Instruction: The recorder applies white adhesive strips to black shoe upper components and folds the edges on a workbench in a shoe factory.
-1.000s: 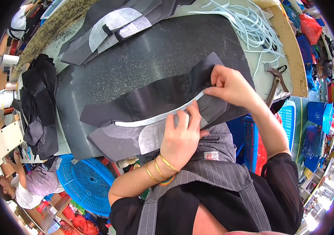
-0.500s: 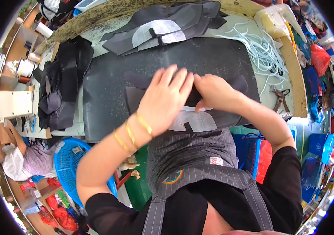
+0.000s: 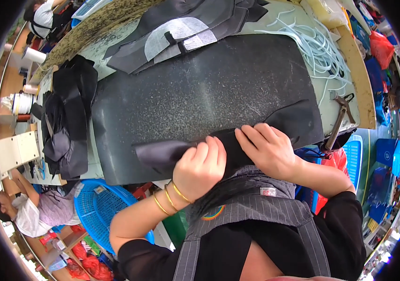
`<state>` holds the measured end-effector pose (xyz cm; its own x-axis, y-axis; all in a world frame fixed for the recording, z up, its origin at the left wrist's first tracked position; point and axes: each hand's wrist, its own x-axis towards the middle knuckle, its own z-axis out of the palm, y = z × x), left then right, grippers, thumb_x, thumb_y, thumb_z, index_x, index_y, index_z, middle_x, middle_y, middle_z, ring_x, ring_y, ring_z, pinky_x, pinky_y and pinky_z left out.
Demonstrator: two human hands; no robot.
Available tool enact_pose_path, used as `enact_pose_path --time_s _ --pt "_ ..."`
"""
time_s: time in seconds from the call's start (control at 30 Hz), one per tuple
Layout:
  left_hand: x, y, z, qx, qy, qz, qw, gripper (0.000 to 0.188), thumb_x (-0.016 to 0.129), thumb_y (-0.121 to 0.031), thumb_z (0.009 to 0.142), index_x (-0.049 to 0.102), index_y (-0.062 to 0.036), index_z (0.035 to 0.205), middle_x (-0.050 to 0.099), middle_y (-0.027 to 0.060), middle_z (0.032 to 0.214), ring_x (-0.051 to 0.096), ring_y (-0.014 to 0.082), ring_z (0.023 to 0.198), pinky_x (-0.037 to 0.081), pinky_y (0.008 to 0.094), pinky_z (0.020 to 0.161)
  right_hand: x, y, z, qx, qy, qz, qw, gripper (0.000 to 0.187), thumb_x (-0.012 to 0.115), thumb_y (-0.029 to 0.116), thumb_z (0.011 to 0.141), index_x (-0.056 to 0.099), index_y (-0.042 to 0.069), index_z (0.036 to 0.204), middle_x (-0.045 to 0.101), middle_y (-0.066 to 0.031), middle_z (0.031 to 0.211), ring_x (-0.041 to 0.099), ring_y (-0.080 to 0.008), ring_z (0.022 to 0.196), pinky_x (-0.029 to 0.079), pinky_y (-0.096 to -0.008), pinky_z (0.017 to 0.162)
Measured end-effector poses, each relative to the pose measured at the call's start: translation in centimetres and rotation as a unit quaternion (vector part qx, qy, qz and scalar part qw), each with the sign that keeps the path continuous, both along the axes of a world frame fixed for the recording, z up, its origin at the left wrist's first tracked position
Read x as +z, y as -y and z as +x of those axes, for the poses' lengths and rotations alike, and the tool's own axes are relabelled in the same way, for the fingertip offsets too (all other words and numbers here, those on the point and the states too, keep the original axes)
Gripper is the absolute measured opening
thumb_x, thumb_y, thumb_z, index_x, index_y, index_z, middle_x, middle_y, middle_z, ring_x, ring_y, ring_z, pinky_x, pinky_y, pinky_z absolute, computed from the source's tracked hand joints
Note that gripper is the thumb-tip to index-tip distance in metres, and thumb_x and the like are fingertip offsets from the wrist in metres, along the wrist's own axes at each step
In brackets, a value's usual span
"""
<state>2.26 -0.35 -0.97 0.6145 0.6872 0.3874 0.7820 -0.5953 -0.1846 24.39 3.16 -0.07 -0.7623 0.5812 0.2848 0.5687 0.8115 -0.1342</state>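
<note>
At the near edge of a black work mat (image 3: 200, 89), both hands are on a dark, flexible sheet piece (image 3: 160, 152), leather-like in look. My left hand (image 3: 201, 164), with bracelets on its wrist, has its fingers curled over the piece's near edge. Close beside it, my right hand (image 3: 270, 149) grips the same edge, fingers bent over the top and thumb out of sight. The piece's ends spread out on either side across the mat; its middle is partly covered by my hands.
Stacked black pieces with white backing patches (image 3: 181, 35) lie at the far side. Pale blue strips (image 3: 319, 54) and a hammer (image 3: 339, 122) are on the right. Dark pieces (image 3: 68, 117) hang together at left, above a blue basket (image 3: 99, 201). Another person (image 3: 40, 206) sits at far left.
Both hands have come nearer my body with the dark piece, now at the mat's near edge. Its pale patch no longer shows. My left fingers have gone from stretched out to curled.
</note>
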Motion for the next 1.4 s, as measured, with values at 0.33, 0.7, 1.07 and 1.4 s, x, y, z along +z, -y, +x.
enact_pose_path --time_s 0.33,0.7,1.07,1.4 --pt "2.0 0.5 0.9 0.016 -0.045 -0.162 0.986 0.037 0.066 -0.005 0.071 0.070 0.0111 0.104 0.070 0.0212 0.107 0.066 0.0229 0.088 0.057 0.0292 0.068 0.1 0.0 -0.8 0.108 0.108 0.094 0.984 0.047 0.062 0.016 0.070 0.068 -0.010 0.107 0.066 -0.0129 0.098 0.063 -0.0247 0.091 0.054 -0.0319 0.079" --pt "0.2 0.8 -1.6 -0.059 0.298 -0.366 0.880 0.039 0.080 -0.012 0.070 0.074 -0.0014 0.107 0.069 0.0072 0.112 0.062 0.0298 0.112 0.055 0.0386 0.091 -0.5 -1.2 -0.4 0.098 -0.030 -0.149 0.984 0.026 0.069 0.016 0.071 0.066 0.008 0.095 0.056 -0.0013 0.087 0.059 -0.0193 0.086 0.055 -0.0315 0.057" --pt "0.1 3.6 3.9 0.006 0.071 -0.157 0.985 0.037 0.067 -0.023 0.081 0.069 0.0095 0.099 0.066 0.0182 0.108 0.064 0.0323 0.106 0.056 0.0379 0.090 -1.1 2.4 1.8 0.108 0.037 0.014 0.993 0.041 0.067 0.016 0.070 0.069 -0.005 0.105 0.066 -0.0168 0.115 0.064 -0.0311 0.112 0.057 -0.0381 0.093" --pt "-0.5 0.9 7.7 0.020 0.212 -0.241 0.947 0.048 0.075 -0.008 0.072 0.065 0.0025 0.118 0.061 0.0148 0.122 0.056 0.0316 0.113 0.051 0.0402 0.097 0.1 -4.1 8.6 -0.188 -0.214 -0.026 0.958 0.053 0.071 -0.005 0.062 0.065 0.005 0.115 0.061 -0.0135 0.096 0.061 -0.0415 0.089 0.051 -0.0458 0.082"
